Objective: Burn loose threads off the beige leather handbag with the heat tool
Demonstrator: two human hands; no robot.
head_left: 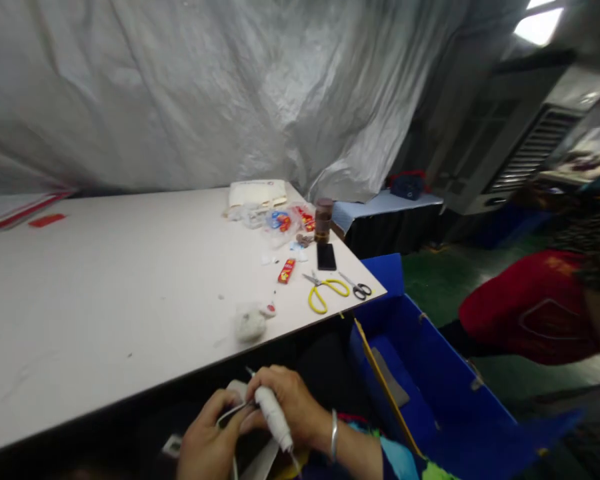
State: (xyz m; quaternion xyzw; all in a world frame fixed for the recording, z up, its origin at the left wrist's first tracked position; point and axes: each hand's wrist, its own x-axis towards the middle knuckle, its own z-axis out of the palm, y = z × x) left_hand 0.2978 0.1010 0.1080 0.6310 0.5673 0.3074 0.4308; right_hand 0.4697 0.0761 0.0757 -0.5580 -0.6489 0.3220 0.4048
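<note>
Just below the table's front edge, my left hand (pixel 207 437) is closed on a pale, thin-edged piece (pixel 237 389). My right hand (pixel 285 400) is wrapped round a white pen-like tool (pixel 274 417), which slants with its thin tip up and left; a cord or thin rod leaves its lower end. The fingers of both hands nearly meet over the pale piece. A silver bangle is on the right wrist. On the table edge above the hands lies a white lump (pixel 251 325) beside a small red-and-white item (pixel 269 310). Motion blur hides the piece's exact shape.
On the white table (pixel 130 300) are yellow-handled scissors (pixel 325 290), black-handled scissors (pixel 360 288), a phone (pixel 326 257), a brown jar (pixel 323 220), a red packet (pixel 287 271) and plastic bags (pixel 280 220). A blue bin (pixel 430 373) stands right; beyond it, a person's red sleeve (pixel 530 307).
</note>
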